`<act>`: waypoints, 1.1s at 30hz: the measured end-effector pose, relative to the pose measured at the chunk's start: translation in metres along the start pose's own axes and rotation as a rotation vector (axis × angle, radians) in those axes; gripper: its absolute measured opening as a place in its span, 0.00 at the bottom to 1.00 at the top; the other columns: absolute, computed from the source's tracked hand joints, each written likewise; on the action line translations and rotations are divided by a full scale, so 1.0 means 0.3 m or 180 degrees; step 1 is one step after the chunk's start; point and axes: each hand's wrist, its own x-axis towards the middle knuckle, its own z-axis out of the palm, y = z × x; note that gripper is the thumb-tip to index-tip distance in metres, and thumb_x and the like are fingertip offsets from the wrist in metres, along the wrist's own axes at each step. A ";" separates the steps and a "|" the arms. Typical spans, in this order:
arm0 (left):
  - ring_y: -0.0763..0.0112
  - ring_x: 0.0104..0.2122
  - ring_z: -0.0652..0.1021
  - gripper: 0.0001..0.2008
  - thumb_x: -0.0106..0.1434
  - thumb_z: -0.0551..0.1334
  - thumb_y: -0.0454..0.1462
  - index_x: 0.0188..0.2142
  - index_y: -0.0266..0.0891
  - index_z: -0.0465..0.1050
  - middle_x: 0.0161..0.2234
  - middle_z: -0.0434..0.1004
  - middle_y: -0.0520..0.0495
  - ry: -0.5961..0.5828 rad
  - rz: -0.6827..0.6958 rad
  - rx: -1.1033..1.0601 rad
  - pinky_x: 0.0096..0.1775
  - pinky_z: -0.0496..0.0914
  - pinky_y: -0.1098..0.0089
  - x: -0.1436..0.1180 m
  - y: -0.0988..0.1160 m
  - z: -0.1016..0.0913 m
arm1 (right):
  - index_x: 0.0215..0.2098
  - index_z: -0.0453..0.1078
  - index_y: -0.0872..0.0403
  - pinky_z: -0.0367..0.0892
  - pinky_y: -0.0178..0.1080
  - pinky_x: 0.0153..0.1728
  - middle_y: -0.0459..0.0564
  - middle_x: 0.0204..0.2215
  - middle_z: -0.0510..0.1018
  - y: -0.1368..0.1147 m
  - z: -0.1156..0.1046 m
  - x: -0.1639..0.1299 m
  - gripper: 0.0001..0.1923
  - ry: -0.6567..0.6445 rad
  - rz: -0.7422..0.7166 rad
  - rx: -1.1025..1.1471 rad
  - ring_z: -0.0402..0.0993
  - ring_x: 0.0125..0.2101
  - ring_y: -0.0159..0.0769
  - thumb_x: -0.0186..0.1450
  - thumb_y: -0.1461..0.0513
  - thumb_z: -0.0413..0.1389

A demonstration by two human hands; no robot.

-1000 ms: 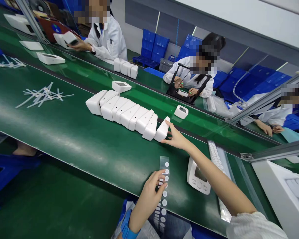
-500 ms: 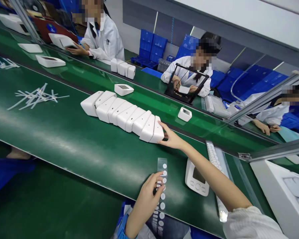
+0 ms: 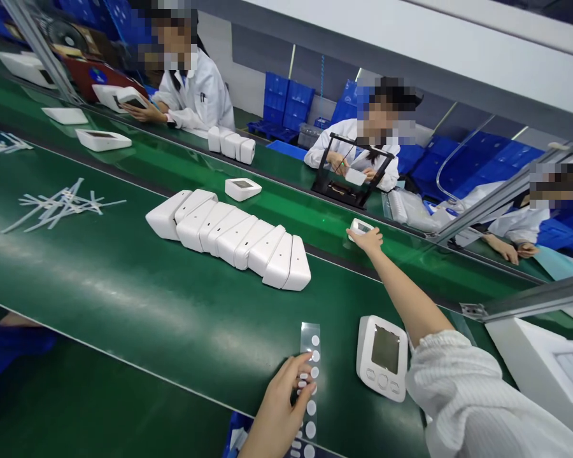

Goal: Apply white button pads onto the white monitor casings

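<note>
A person's right hand [image 3: 368, 240] stretches across the green conveyor belt [image 3: 124, 267], its fingers curled loosely over a small white square device with a dark screen [image 3: 359, 226] on the belt's far lane; whether they grip it cannot be told. The left hand [image 3: 282, 407], fingers nearly flat, presses its fingertips onto a clear plastic strip of round white stickers [image 3: 310, 356] at the belt's near edge. Between the two hands rests a white monitor unit with a grey display and three buttons [image 3: 382, 356]. A curved row of white plastic housings [image 3: 233, 235] lies left of the outstretched arm, well apart from both hands.
</note>
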 end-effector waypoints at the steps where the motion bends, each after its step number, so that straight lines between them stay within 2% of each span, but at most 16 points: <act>1: 0.64 0.44 0.79 0.19 0.67 0.56 0.38 0.58 0.46 0.69 0.45 0.77 0.44 0.0053 0.0031 -0.0026 0.48 0.74 0.63 0.003 -0.003 0.003 | 0.65 0.56 0.56 0.59 0.64 0.59 0.64 0.65 0.59 0.004 0.013 0.022 0.38 0.0072 0.0170 -0.0041 0.58 0.62 0.60 0.62 0.50 0.63; 3: 0.64 0.43 0.79 0.19 0.66 0.56 0.37 0.56 0.46 0.70 0.43 0.77 0.45 0.0134 0.0112 -0.0097 0.47 0.74 0.64 0.009 -0.012 0.011 | 0.63 0.60 0.52 0.63 0.61 0.57 0.57 0.63 0.62 0.010 0.034 0.054 0.29 0.0186 0.0362 -0.0096 0.64 0.59 0.53 0.68 0.53 0.58; 4: 0.64 0.42 0.79 0.19 0.66 0.56 0.37 0.56 0.46 0.70 0.43 0.77 0.46 0.0146 0.0138 -0.0124 0.46 0.74 0.65 0.012 -0.016 0.014 | 0.63 0.60 0.51 0.64 0.60 0.56 0.56 0.63 0.63 0.013 0.040 0.063 0.27 0.0232 0.0384 -0.0115 0.65 0.58 0.51 0.69 0.53 0.57; 6: 0.64 0.43 0.79 0.19 0.66 0.57 0.37 0.56 0.47 0.71 0.43 0.78 0.46 0.0126 0.0132 -0.0144 0.46 0.75 0.65 0.017 -0.020 0.017 | 0.65 0.57 0.54 0.64 0.60 0.56 0.62 0.63 0.62 0.025 0.038 0.068 0.34 0.0282 0.0282 -0.0140 0.65 0.58 0.55 0.66 0.53 0.60; 8: 0.64 0.43 0.79 0.19 0.66 0.57 0.37 0.56 0.47 0.71 0.43 0.78 0.46 0.0113 0.0107 -0.0135 0.47 0.75 0.65 0.019 -0.017 0.015 | 0.68 0.50 0.60 0.63 0.60 0.57 0.69 0.63 0.59 0.046 0.017 0.049 0.46 0.0257 -0.0048 -0.0147 0.64 0.59 0.60 0.60 0.52 0.64; 10: 0.63 0.43 0.79 0.19 0.66 0.57 0.37 0.56 0.47 0.70 0.44 0.78 0.46 0.0101 0.0068 -0.0115 0.47 0.74 0.64 0.016 -0.006 0.009 | 0.69 0.45 0.62 0.61 0.56 0.59 0.71 0.63 0.59 0.074 -0.018 0.001 0.55 0.0173 -0.0573 -0.0158 0.61 0.60 0.60 0.54 0.52 0.68; 13: 0.63 0.43 0.79 0.19 0.67 0.56 0.38 0.57 0.48 0.69 0.45 0.78 0.45 -0.0005 -0.0028 -0.0021 0.47 0.74 0.63 0.008 0.012 -0.003 | 0.69 0.46 0.57 0.57 0.49 0.63 0.62 0.64 0.59 0.114 -0.071 -0.123 0.57 -0.0033 -0.1516 -0.0218 0.57 0.63 0.55 0.49 0.54 0.70; 17: 0.63 0.46 0.78 0.19 0.69 0.55 0.39 0.58 0.49 0.68 0.47 0.76 0.45 -0.0040 -0.0002 0.0114 0.48 0.74 0.63 0.000 0.014 -0.008 | 0.69 0.46 0.58 0.62 0.60 0.59 0.67 0.63 0.60 0.141 -0.100 -0.330 0.55 -0.0218 -0.3051 -0.0569 0.59 0.61 0.62 0.52 0.54 0.69; 19: 0.63 0.46 0.78 0.19 0.68 0.56 0.39 0.58 0.49 0.67 0.47 0.76 0.45 0.0013 0.0077 0.0123 0.48 0.74 0.63 0.000 0.002 -0.003 | 0.69 0.46 0.57 0.65 0.64 0.54 0.69 0.62 0.60 0.139 -0.094 -0.421 0.54 -0.0295 -0.3473 -0.0771 0.60 0.59 0.66 0.53 0.55 0.69; 22: 0.64 0.45 0.78 0.18 0.68 0.56 0.38 0.57 0.47 0.67 0.46 0.75 0.45 0.0076 0.0192 0.0148 0.48 0.74 0.63 0.001 -0.017 0.006 | 0.69 0.45 0.56 0.65 0.67 0.52 0.71 0.62 0.59 0.121 -0.081 -0.514 0.54 -0.0461 -0.3820 -0.0797 0.59 0.59 0.70 0.54 0.58 0.70; 24: 0.64 0.44 0.78 0.18 0.69 0.55 0.39 0.57 0.47 0.67 0.46 0.74 0.45 0.0095 0.0243 0.0172 0.47 0.75 0.64 0.001 -0.023 0.010 | 0.70 0.43 0.55 0.65 0.68 0.54 0.69 0.61 0.60 0.107 -0.078 -0.548 0.52 -0.0577 -0.3990 -0.0683 0.59 0.59 0.68 0.57 0.58 0.68; 29: 0.66 0.44 0.78 0.18 0.69 0.54 0.39 0.57 0.45 0.67 0.46 0.74 0.45 0.0134 0.0350 0.0224 0.47 0.76 0.64 -0.003 -0.015 0.011 | 0.71 0.40 0.48 0.63 0.63 0.61 0.61 0.62 0.62 0.092 -0.073 -0.580 0.41 -0.0901 -0.4363 -0.0412 0.59 0.62 0.59 0.66 0.63 0.57; 33: 0.66 0.44 0.78 0.18 0.68 0.55 0.38 0.57 0.46 0.67 0.46 0.74 0.45 0.0154 0.0348 0.0223 0.47 0.76 0.64 -0.006 -0.008 0.010 | 0.72 0.39 0.47 0.61 0.65 0.62 0.62 0.64 0.59 0.095 -0.059 -0.581 0.39 -0.1073 -0.4412 -0.0213 0.55 0.66 0.58 0.67 0.65 0.52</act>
